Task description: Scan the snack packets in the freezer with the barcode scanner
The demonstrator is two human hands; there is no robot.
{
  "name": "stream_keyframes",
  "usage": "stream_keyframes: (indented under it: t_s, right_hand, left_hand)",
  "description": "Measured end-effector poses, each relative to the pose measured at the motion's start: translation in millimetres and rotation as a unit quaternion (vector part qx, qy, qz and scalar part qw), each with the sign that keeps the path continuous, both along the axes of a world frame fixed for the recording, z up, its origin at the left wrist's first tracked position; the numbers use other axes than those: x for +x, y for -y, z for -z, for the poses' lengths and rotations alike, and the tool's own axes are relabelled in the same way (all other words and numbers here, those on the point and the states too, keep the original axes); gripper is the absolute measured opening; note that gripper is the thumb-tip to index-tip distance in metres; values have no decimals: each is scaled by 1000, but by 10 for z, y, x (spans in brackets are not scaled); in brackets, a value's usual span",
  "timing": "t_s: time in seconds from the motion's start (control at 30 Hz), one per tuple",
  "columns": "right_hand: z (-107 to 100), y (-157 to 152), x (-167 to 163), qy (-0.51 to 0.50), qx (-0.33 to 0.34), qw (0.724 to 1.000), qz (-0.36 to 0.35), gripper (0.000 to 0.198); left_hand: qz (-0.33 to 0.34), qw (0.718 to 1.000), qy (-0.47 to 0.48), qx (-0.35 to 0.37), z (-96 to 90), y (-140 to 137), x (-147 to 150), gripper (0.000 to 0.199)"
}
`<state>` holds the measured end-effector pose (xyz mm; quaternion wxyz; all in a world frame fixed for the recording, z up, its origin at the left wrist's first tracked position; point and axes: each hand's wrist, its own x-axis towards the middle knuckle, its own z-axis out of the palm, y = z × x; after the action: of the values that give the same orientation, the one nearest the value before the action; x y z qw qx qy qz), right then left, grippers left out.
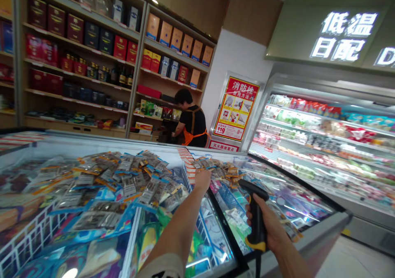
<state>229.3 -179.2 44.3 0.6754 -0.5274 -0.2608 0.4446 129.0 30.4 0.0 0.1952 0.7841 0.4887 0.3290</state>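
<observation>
My right hand (271,220) is closed around the grip of a black and yellow barcode scanner (256,218), held upright above the freezer's right part. Its head points left and a cable hangs from its base. My left hand (202,180) stretches to the far side of the chest freezer, beside a red-and-white striped strip (186,158) and a pile of small packets (216,165). Its fingers are too blurred and hidden to show whether they hold anything. A larger heap of small packets (129,173) with orange and blue edges lies left of my left arm.
A dark freezer frame bar (224,224) runs between the two sections, and white wire baskets (31,237) stand inside. Behind the freezer, a person (193,123) in an orange-trimmed apron stands by shelves (83,52) of boxes and bottles. A lit refrigerated display (324,142) stands at the right.
</observation>
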Motion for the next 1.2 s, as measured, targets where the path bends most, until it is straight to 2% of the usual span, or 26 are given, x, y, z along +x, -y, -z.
stream_keyframes:
  t_s: [0.17, 0.33, 0.53, 0.73, 0.97, 1.07, 1.2]
  right_hand:
    - [-94, 28, -211, -8, 16, 999, -29, 24]
    - [-206, 46, -450, -13, 18, 997, -69, 23]
    - [-299, 66, -679, 2, 9, 995, -95, 23]
    - [-201, 86, -788, 21, -2, 991, -129, 25]
    - [-185, 79, -855, 27, 1, 988, -149, 25]
    - [-209, 65, -846, 21, -2, 990, -139, 25]
    - [-210, 41, -791, 20, -2, 993, -117, 24]
  left_hand:
    - [21, 986, 148, -79, -124, 16, -200, 30]
    - [62, 942, 281, -172, -169, 157, -428, 30]
    - [77, 886, 377, -258, -142, 319, -762, 31]
    - [63, 854, 435, -279, -159, 282, -947, 31]
    - [40, 856, 440, -268, -200, 237, -1018, 32]
    - [17, 873, 419, -249, -210, 217, -1051, 32]
    - [-38, 910, 356, -210, -181, 185, -1154, 32]
